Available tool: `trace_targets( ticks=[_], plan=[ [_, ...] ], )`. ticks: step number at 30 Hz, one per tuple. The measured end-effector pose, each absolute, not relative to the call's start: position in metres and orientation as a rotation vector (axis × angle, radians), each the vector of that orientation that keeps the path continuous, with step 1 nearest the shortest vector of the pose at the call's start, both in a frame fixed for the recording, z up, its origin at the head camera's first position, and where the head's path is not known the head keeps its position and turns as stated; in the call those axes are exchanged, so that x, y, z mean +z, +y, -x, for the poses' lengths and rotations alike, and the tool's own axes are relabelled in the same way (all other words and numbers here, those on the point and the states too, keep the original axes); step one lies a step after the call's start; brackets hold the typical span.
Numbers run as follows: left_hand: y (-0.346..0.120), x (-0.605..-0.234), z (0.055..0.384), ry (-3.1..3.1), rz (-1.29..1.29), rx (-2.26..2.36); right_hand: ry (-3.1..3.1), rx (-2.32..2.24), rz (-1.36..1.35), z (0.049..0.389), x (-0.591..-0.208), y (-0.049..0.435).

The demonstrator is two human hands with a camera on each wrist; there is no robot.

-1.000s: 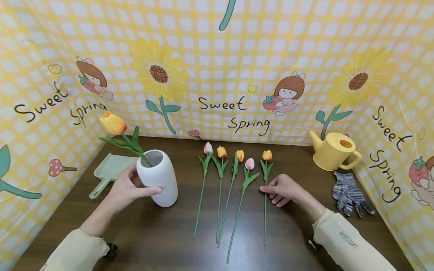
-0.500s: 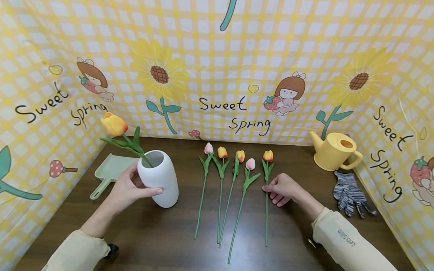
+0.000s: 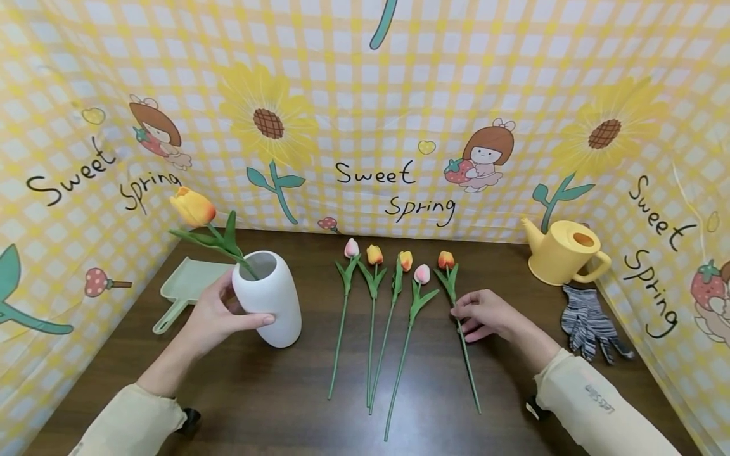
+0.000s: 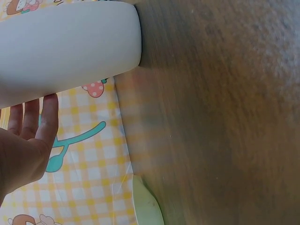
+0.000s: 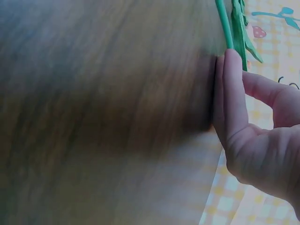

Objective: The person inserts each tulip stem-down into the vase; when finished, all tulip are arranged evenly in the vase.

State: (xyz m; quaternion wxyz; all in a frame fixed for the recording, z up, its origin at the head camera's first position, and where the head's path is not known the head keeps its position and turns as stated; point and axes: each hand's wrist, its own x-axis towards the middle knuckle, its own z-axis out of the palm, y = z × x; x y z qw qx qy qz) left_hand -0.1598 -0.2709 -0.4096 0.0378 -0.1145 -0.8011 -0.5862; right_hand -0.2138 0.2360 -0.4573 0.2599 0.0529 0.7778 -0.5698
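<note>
My left hand [image 3: 219, 316] grips a white vase [image 3: 272, 310], its thumb across the front and the fingers around the far left side. One yellow-orange tulip [image 3: 194, 206] stands in the vase, leaning left over the rim. In the left wrist view, the vase [image 4: 70, 47] rests with its base on the table. My right hand [image 3: 487, 315] pinches the stem of an orange tulip [image 3: 446, 260] below its leaves. That stem now slants down to the right. In the right wrist view, the green stem [image 5: 225, 23] meets the fingertips; the flower head is out of sight there.
Several pink and yellow-orange tulips [image 3: 373, 255] lie side by side mid-table. A pale green dustpan [image 3: 194, 278] lies behind the left hand. At the right are a yellow watering can [image 3: 561, 256] and a grey knitted glove [image 3: 587, 323]. Checked cloth walls [image 3: 365, 95] enclose the table.
The right hand has moved slightly right and taken the tulip's stem along. The stem's lower end has swung right, while the flower head shifted a little left. Left hand and vase stay put.
</note>
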Motion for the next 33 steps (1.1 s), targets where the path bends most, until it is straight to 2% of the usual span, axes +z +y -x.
trace_targets(
  ticks=[6, 17, 33],
  plan=[
    [-0.271, -0.411, 0.160, -2.443, 0.384, -1.822, 2.001, -1.623, -0.099, 0.213, -0.452, 0.245],
    [-0.271, -0.409, 0.160, -2.470, 0.372, -1.787, 1.885, -1.664, 0.114, 0.208, -0.406, 0.258],
    [-0.272, -0.410, 0.162, -2.450, 0.408, -1.807, 1.781, -1.725, 0.270, 0.205, -0.389, 0.262]
  ],
)
